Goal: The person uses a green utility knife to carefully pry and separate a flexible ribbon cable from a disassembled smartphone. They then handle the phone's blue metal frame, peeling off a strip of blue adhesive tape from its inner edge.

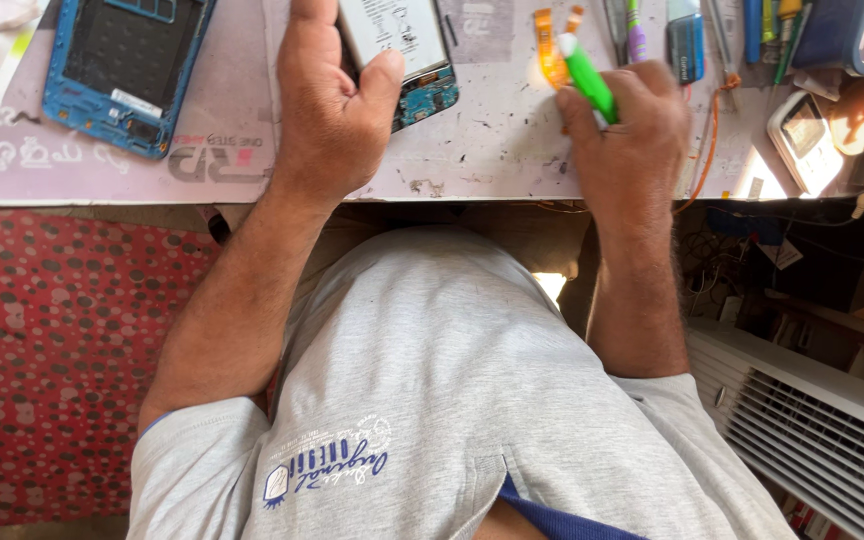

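The left hand (332, 110) rested on the table (492, 150), its fingers and thumb closed around an opened phone (402, 50) with the battery and the blue board showing. The phone lay on the table, near its far edge in the view. The right hand (627, 130) was clenched around a green tool (587, 80), whose tip pointed toward an orange flex cable (549, 50) just beside it. A blue phone frame (127, 70) lay well to the left. More tools (692, 40) lay to the right.
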